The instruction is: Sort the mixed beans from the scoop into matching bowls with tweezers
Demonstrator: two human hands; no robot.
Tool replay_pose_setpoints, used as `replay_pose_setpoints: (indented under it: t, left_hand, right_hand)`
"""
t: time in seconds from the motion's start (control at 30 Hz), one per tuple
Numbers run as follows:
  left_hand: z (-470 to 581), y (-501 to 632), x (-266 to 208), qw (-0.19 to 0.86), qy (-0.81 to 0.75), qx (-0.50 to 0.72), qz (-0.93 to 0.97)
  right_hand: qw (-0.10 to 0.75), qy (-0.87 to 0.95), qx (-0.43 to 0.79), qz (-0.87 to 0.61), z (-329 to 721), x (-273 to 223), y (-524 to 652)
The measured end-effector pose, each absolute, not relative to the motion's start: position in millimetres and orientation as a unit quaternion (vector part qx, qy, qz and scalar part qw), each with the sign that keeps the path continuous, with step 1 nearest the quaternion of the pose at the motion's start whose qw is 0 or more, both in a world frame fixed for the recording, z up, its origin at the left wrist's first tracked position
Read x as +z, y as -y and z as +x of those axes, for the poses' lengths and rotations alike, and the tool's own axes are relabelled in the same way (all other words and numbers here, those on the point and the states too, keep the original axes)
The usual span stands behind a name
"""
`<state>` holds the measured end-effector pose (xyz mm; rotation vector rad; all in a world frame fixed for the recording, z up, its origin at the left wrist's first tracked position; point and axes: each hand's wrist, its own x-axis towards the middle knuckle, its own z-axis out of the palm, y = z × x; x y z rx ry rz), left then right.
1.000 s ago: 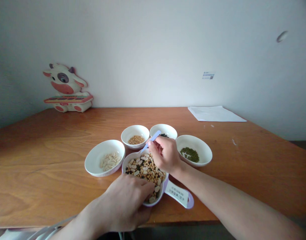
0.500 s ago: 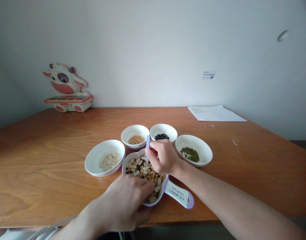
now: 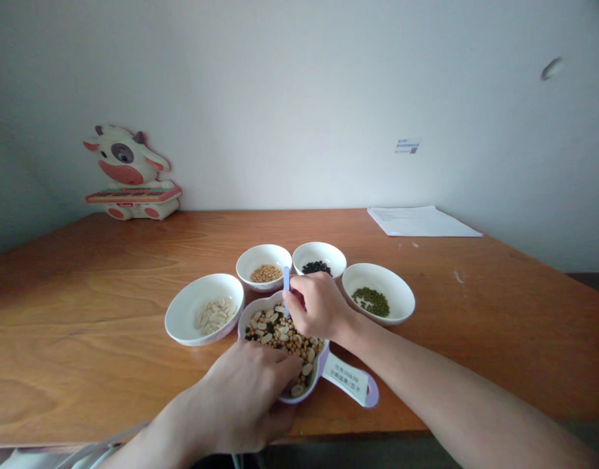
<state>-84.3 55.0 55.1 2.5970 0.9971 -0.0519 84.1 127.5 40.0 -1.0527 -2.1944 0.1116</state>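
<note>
My right hand [image 3: 321, 303] is closed in a pinch around slim purple tweezers [image 3: 286, 279], tip pointing down into a mix of peanuts, yellow beans and dark beans. The mix lies in a white, purple-edged bowl [image 3: 243, 320] with a labelled handle [image 3: 345, 378] sticking out to the right. Over this bowl's near left rim my left hand [image 3: 253, 391] is curled, fingers reaching inside and steadying it; its fingertips are partly hidden. Small white bowls stand around it: one with pale flat seeds [image 3: 216, 316], one with yellow beans [image 3: 266, 273], one with black beans [image 3: 317, 267], one with green beans [image 3: 371, 301].
The wooden table [image 3: 84, 312] meets a pale wall behind. A cow-shaped toy keyboard [image 3: 133, 172] stands at the back left. White paper sheets [image 3: 421, 221] lie at the back right. A cable [image 3: 103, 443] runs past the front edge at lower left.
The purple tweezers have shifted slightly left and stand a little more upright in my right hand. My left hand stays on the handled bowl.
</note>
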Motion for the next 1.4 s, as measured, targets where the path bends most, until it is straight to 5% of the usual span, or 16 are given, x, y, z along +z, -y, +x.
replay_pose_setpoints:
  t: [1.4]
  left_hand:
    - [-84.8,-55.0,54.0,0.166,-0.346,-0.01,0.923]
  right_hand:
    - [0.39,0.831,0.065,-0.39,85.3,42.0,-128.7]
